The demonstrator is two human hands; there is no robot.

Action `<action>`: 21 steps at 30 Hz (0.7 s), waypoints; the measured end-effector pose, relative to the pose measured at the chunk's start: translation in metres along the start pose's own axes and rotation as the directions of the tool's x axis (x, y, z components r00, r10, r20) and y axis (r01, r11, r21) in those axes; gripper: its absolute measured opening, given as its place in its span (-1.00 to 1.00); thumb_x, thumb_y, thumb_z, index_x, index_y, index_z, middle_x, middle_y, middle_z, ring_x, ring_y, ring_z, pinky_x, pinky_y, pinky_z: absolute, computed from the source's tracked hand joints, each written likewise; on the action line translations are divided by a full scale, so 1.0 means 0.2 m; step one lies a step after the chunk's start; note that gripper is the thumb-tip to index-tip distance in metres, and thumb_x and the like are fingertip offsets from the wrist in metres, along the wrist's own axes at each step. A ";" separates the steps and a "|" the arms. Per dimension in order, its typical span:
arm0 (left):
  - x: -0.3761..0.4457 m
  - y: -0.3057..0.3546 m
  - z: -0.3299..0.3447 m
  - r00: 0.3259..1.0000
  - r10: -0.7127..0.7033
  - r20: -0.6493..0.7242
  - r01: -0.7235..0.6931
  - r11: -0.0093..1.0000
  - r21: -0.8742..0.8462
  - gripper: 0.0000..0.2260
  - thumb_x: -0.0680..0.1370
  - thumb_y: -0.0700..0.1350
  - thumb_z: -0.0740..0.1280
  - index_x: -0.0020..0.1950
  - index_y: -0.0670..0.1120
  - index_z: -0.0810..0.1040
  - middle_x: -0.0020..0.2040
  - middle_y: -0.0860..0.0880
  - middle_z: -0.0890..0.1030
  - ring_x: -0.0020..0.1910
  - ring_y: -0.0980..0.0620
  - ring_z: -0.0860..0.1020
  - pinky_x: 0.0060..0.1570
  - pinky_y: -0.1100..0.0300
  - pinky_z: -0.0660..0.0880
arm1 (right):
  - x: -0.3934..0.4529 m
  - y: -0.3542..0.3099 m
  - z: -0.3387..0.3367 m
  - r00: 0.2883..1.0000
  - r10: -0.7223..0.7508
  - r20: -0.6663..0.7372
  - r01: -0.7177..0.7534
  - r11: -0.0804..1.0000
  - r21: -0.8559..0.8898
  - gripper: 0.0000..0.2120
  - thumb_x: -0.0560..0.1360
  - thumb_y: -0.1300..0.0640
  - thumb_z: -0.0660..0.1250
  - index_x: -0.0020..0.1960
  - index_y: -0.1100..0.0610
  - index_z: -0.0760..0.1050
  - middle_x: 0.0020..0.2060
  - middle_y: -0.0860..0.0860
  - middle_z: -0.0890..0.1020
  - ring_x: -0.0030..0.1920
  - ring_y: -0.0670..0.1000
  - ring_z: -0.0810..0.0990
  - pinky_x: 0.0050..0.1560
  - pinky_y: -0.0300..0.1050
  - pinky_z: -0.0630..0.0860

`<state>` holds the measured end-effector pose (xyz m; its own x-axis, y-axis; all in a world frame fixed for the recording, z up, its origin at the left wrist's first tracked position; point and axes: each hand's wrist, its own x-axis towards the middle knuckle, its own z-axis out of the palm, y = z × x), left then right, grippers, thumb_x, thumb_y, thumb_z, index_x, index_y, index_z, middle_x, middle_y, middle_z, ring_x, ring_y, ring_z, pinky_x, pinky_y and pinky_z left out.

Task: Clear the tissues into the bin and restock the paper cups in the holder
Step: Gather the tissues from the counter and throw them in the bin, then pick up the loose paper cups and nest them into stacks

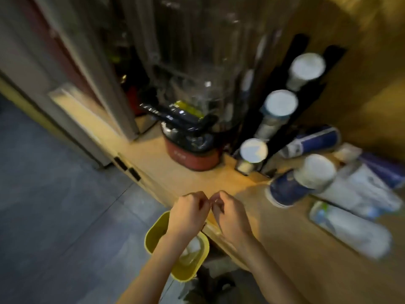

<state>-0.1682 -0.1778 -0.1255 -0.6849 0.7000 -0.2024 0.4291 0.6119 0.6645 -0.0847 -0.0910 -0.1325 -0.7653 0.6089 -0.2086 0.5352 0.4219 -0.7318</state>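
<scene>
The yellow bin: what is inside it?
Inside the bin, white crumpled material shows, probably tissues, though blur prevents certainty. The left hand and its forearm cover the middle of the opening, so whatever lies beneath them cannot be seen.

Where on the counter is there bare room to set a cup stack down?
Bare wood lies between the red-based blender and the hands, and along the near counter right of the right hand. The right side is crowded with lying cup sleeves below the cup holder.
</scene>
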 end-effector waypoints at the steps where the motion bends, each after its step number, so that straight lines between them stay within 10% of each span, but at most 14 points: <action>1: 0.01 0.07 0.00 0.998 0.060 0.008 -0.060 0.998 0.003 -0.83 0.49 -0.12 0.24 -0.28 -0.14 0.49 -0.30 -0.18 0.62 -0.26 -0.18 0.56 -0.30 0.02 0.42 | -0.02 0.00 -0.08 0.998 0.008 -0.061 -0.006 1.000 0.020 -0.92 0.51 0.22 0.23 -0.04 0.13 0.50 -0.28 0.02 0.59 -0.19 0.04 0.56 -0.16 -0.03 0.47; 11: -0.03 0.75 0.30 0.840 0.528 0.128 -0.520 0.849 -0.092 -0.76 0.48 -0.01 0.17 -0.18 -0.13 0.53 -0.25 -0.12 0.60 -0.26 -0.08 0.55 -0.24 -0.04 0.49 | -0.31 0.27 -0.75 0.859 0.109 -0.500 -0.075 0.993 0.089 -0.90 0.52 0.20 0.26 0.00 0.15 0.53 -0.27 -0.02 0.60 -0.22 -0.01 0.56 -0.17 -0.09 0.47; 18: -0.02 1.02 0.67 0.793 0.549 0.264 -0.552 0.831 -0.067 -0.72 0.51 -0.14 0.27 0.20 -0.16 0.43 0.11 -0.17 0.52 0.09 -0.11 0.50 0.05 0.08 0.42 | -0.51 0.66 -0.93 0.687 0.465 -0.559 -0.319 0.884 0.343 -0.87 0.50 0.24 0.26 0.02 0.21 0.52 -0.24 0.03 0.58 -0.17 0.03 0.55 -0.13 -0.09 0.45; 21: 0.03 1.06 0.80 0.833 0.469 0.294 -0.492 0.871 0.004 -0.60 0.52 -0.12 0.27 0.33 -0.19 0.31 0.25 -0.20 0.42 0.24 -0.15 0.42 0.22 0.06 0.34 | -0.56 0.81 -0.94 0.560 0.717 -0.416 -0.390 0.671 0.631 -0.83 0.47 0.19 0.33 -0.01 0.29 0.52 -0.22 0.11 0.59 -0.23 -0.04 0.53 -0.28 -0.43 0.41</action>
<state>0.0119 0.0154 -0.1008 -0.1963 0.9782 -0.0681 0.7128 0.1900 0.6751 0.1559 0.0352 -0.1057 0.1038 0.9225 -0.3718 0.4321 -0.3785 -0.8186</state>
